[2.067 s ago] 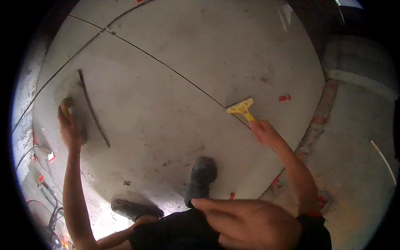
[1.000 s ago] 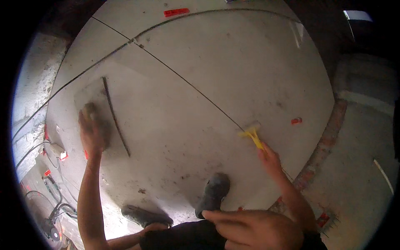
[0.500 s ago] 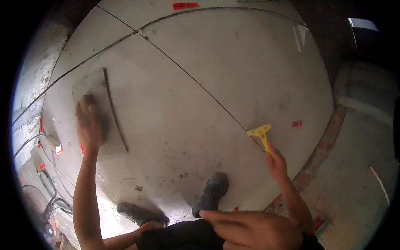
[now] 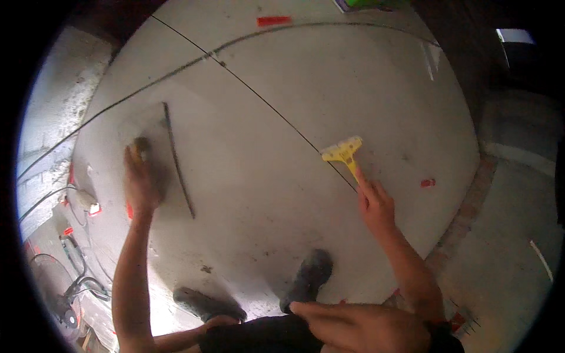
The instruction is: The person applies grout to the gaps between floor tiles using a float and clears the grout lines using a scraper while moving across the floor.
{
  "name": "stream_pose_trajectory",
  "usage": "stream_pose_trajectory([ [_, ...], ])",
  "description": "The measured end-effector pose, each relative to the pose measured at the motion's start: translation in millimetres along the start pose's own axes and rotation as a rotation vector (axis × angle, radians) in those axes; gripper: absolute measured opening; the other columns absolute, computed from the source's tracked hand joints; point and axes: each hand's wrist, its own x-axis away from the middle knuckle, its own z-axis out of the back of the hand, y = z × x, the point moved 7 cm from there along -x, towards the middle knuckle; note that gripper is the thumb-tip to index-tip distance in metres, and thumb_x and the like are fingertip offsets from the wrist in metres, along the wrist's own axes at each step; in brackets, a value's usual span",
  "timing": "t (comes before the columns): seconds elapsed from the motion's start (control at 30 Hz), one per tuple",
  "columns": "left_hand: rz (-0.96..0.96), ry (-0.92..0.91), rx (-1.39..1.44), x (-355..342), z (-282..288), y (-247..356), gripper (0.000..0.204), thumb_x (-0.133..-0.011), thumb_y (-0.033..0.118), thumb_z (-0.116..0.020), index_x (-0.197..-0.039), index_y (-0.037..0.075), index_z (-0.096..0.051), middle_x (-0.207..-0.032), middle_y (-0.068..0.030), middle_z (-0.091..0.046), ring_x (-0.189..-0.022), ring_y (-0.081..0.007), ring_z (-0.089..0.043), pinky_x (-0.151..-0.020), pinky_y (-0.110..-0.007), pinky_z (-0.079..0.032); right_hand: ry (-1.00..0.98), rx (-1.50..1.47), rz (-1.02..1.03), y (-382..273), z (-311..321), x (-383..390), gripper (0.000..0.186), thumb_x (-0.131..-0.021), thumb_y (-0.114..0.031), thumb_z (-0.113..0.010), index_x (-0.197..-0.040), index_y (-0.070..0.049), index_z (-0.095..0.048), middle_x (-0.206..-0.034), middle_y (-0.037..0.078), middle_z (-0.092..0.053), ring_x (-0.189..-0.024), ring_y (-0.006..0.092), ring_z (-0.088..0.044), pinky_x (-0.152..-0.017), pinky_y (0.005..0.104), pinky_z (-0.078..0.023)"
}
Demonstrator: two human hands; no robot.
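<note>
My right hand (image 4: pixel 378 203) grips the handle of a yellow scraper (image 4: pixel 347 154). Its wide head lies across a thin dark line (image 4: pixel 268 105) that runs slantwise over the pale floor (image 4: pixel 247 170). On the left, my left hand (image 4: pixel 141 182) is closed on a small brownish-yellow block (image 4: pixel 140 147), perhaps a sponge; the fingers cover most of it. That block rests on a greyish smeared patch of floor, beside a dark streak (image 4: pixel 176 159). Between the hands lie only floor and scattered dark specks.
My feet in dark clogs (image 4: pixel 312 273) stand at the near edge. Red tape pieces (image 4: pixel 274 21) mark the floor. A curved dark line crosses the far side. At the lower left are a fan (image 4: pixel 65 312) and cables; a green-and-white packet (image 4: pixel 360 5) lies far off.
My right hand has pushed the scraper forward and left along the dark line. The left hand stays on the smeared patch with its block. The whole view has shifted slightly.
</note>
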Motion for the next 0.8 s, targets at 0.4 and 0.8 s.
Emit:
stream_pose_trajectory([
  [0.4,0.172,0.042,0.196,5.7,26.8,24.9,0.057,-0.099,0.021,-0.047,-0.149,0.001,-0.03,-0.146,-0.0241,-0.044,-0.132,-0.04,-0.046,-0.108,-0.043,-0.038,-0.042,-0.086,-0.064,-37.1,-8.8,-57.9,0.053,-0.091,-0.01,-0.063,-0.143,-0.017,-0.052,-0.085,0.015,-0.06,-0.074,0.031,-0.06,-0.063,0.0421,-0.05],
  [0.8,0.128,0.102,0.196,2.0,31.6,26.6,0.055,-0.099,0.02,-0.047,-0.149,0.004,-0.033,-0.142,-0.0244,-0.049,-0.127,-0.0416,-0.05,-0.104,-0.044,-0.042,0.006,-0.047,-0.04,-40.1,4.4,-56.5,0.05,-0.093,-0.016,-0.062,-0.142,-0.022,-0.052,-0.079,0.018,-0.062,-0.068,0.0342,-0.061,-0.064,0.0421,-0.051],
])
